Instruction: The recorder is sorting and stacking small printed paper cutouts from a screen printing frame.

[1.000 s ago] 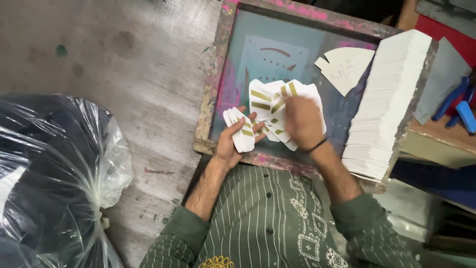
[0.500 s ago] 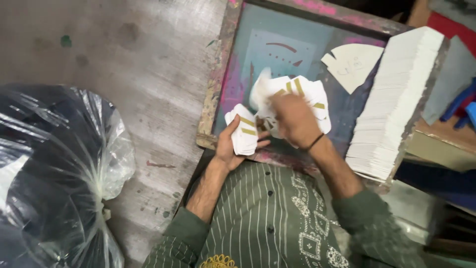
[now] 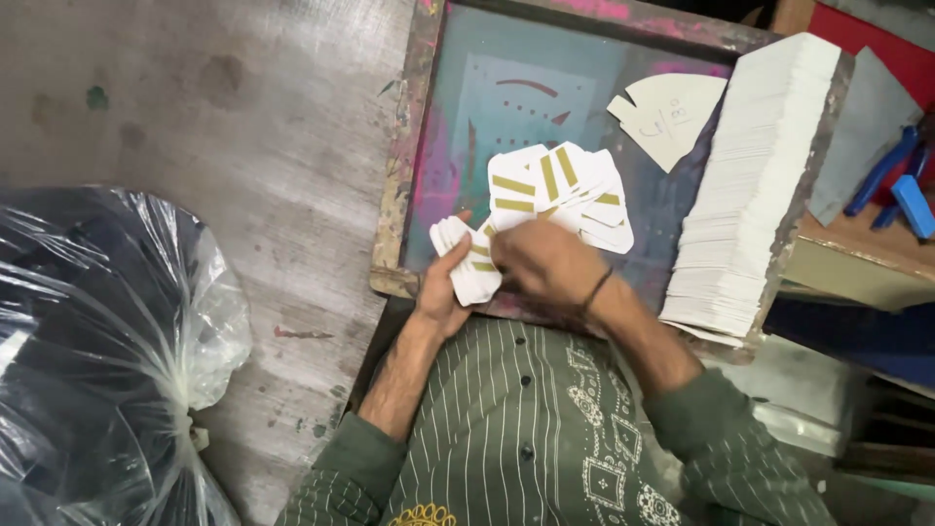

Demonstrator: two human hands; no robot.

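hands meet over a wooden-framed printing screen point(image 3: 414, 146). left hand point(image 3: 443, 292) grips a small stack of white cards point(image 3: 467, 263) with gold stripes. right hand point(image 3: 545, 268), just at its 3 o'clock, is closed on the near edge of a fanned bunch of cards point(image 3: 565, 190) spreading toward 12 o'clock. tall pile of blank cards point(image 3: 750, 185) stands at 3 o'clock; a clear plastic bag point(image 3: 97, 351) sits at 8 o'clock.
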